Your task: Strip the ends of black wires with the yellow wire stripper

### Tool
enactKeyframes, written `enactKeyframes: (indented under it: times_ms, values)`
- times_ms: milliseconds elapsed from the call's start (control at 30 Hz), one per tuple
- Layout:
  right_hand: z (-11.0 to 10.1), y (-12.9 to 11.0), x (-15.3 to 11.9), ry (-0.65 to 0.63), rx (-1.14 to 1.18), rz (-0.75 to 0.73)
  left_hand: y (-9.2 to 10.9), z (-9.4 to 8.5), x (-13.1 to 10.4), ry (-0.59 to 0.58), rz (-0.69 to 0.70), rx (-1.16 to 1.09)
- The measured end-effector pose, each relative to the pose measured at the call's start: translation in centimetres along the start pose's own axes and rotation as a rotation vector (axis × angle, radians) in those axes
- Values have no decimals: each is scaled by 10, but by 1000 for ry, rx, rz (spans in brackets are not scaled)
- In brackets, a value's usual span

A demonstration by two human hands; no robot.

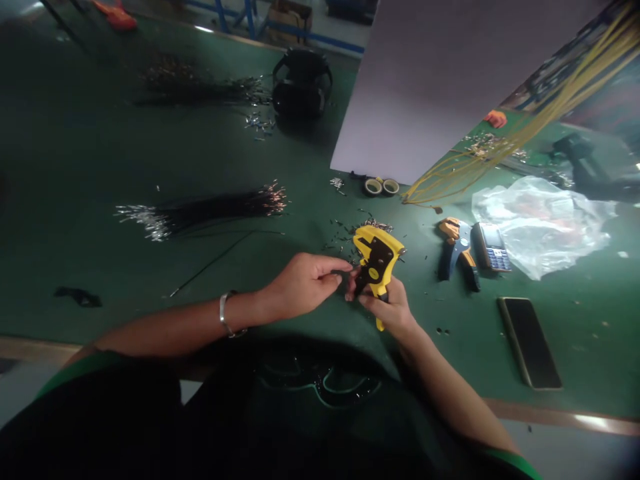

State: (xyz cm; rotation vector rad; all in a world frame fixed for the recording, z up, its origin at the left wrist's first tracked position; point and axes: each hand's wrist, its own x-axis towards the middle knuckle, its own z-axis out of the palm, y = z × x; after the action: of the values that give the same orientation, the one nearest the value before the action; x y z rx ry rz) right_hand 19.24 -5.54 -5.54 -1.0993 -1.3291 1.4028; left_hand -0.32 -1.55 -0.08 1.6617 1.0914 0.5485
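Note:
My right hand is wrapped around the handles of a yellow and black wire stripper, its head tilted up and to the left. My left hand is just left of the tool, with index finger and thumb stretched towards it. Those two fingertips are slightly apart, close to the right hand's fingers, and nothing shows between them; the other fingers are curled. Small cut scraps lie behind the stripper. A bundle of black wires with bare copper ends and silvery terminals lies beyond my left hand.
A single black wire lies on the green table. To the right are an orange and blue crimping tool, a keypad phone, a smartphone and a plastic bag. Tape rolls sit below a pale panel.

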Motion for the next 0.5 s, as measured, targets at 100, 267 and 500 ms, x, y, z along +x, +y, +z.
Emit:
enactKeyframes:
  times_ms: [100, 267, 500]
  values:
    - [1, 0, -1, 39, -149, -53, 1, -1, -1, 12, 20, 10]
    - [0, 1, -2, 116, -559, -220, 1, -6, -1, -6, 9, 19]
    - [1, 0, -1, 150, -803, -434, 4, -13, -1, -38, -15, 106]
